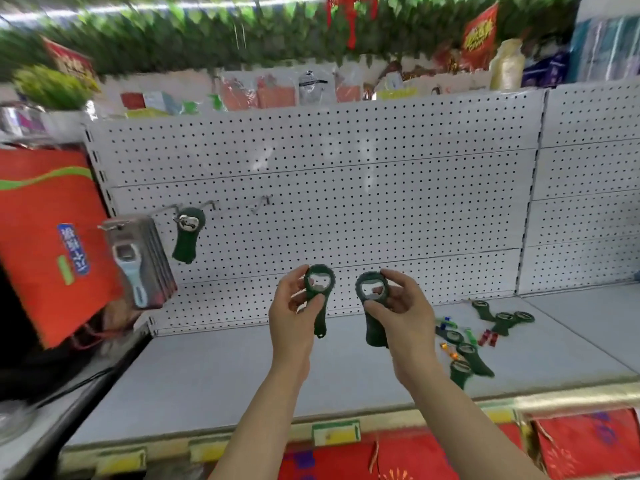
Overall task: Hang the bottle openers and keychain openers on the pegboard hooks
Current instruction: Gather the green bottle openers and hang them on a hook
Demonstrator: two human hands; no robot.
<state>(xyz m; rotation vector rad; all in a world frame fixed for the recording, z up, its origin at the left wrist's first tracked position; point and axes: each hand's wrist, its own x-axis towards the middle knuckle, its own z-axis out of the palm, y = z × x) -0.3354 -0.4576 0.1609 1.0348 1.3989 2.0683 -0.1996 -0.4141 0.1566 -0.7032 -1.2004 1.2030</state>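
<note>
My left hand grips a dark green bottle opener upright, its ring end up. My right hand holds a second green bottle opener the same way, just to the right. Both are held in front of the white pegboard, above the shelf. One green opener hangs on a hook at the left of the pegboard. Two bare hooks stick out to its right. Several more green openers and small coloured keychain openers lie on the shelf at the right.
Carded light-blue openers hang on a hook at the far left, beside a red bag. The grey shelf runs below the pegboard, with yellow price tags on its front edge. Red packages lie underneath.
</note>
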